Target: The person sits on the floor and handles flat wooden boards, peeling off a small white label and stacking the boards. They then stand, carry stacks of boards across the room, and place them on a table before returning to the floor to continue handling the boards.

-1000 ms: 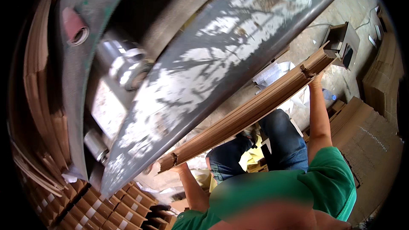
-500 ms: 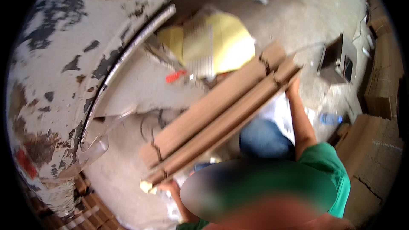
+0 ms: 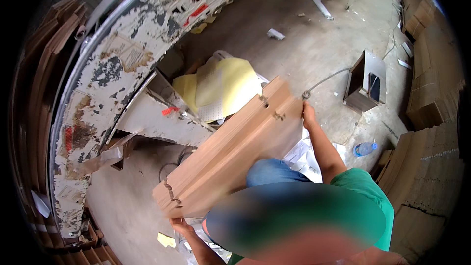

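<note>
A bundle of flat brown cardboard sheets [image 3: 223, 140] with ragged notches near both ends lies slantwise across the middle, held off the floor. Its broad near face is turned toward me and slightly blurred. My left hand [image 3: 182, 226] grips the bundle's lower left corner, its fingers partly hidden beneath the cardboard. At the upper right end, my right hand [image 3: 308, 114] is closed on the edge, the thumb side showing. My bent knee in blue jeans [image 3: 274, 172] is close against the bundle's near side.
Left of me stands a worktable [image 3: 132, 59] with peeling white paint. Yellow paper [image 3: 223, 88] lies beyond the cardboard. To the right are an open-fronted box [image 3: 364, 81] with a cable, a plastic bottle [image 3: 364, 148] and stacked cardboard [image 3: 424, 167]. White papers [image 3: 309, 159] lie by my right arm.
The cardboard bundle has tilted, so more of its broad face shows, and it sits farther left and lower in view. Both hands still hold it. The view has shifted, showing more of the worktable.
</note>
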Available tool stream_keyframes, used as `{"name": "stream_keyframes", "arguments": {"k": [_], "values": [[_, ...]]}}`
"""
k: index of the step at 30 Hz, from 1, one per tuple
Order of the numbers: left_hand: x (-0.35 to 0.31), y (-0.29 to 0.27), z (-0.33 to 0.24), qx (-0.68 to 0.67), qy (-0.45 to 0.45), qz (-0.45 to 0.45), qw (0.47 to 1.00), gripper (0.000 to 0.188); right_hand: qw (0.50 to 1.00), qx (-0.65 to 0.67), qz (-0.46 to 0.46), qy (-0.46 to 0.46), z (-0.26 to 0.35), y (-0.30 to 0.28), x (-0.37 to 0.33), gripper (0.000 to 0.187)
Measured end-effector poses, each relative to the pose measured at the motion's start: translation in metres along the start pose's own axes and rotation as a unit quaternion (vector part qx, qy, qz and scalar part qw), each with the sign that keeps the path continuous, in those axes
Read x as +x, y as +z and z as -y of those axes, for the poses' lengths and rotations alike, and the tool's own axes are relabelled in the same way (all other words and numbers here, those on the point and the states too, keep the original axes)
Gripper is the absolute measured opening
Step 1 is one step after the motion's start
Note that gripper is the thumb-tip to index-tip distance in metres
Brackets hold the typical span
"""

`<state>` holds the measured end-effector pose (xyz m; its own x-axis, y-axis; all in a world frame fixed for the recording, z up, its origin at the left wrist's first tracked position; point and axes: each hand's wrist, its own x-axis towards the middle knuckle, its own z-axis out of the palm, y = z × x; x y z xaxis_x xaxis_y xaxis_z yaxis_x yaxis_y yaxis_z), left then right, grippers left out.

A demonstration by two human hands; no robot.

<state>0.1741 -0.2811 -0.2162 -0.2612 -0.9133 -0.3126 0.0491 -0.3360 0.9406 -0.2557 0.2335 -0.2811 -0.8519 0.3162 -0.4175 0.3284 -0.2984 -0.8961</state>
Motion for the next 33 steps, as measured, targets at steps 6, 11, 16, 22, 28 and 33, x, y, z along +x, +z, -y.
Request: {"name": "stream_keyframes", "arguments": {"k": [6,11,16,22,28,33], "values": [[0.0,-0.015,0.016,-0.017,-0.035,0.003,0.999,0.059,0.999,-0.031,-0.009,0.024,0.016,-0.013,-0.019,0.031],[-0.006,-0.007,-0.009,0.047,-0.076,-0.062,0.994,0.073,0.949,-0.116,-0.021,-0.292,0.073,0.03,-0.049,0.029],[-0.003,-0.008,-0.013,0.015,-0.044,-0.046,0.998,0.068,0.762,-0.253,0.144,-0.578,0.137,0.116,-0.127,0.01],[-0.023,-0.001,-0.043,0.09,0.063,-0.109,0.988,0.052,0.685,-0.306,0.298,-0.59,0.127,0.116,-0.196,0.006],[-0.113,-0.02,-0.036,0.191,0.178,-0.09,0.961,0.029,0.698,-0.234,0.358,-0.574,0.122,0.097,-0.217,0.004],[-0.218,-0.105,0.043,0.196,0.055,-0.127,0.971,0.026,0.692,-0.209,0.453,-0.521,0.102,0.065,-0.291,0.005]]}}
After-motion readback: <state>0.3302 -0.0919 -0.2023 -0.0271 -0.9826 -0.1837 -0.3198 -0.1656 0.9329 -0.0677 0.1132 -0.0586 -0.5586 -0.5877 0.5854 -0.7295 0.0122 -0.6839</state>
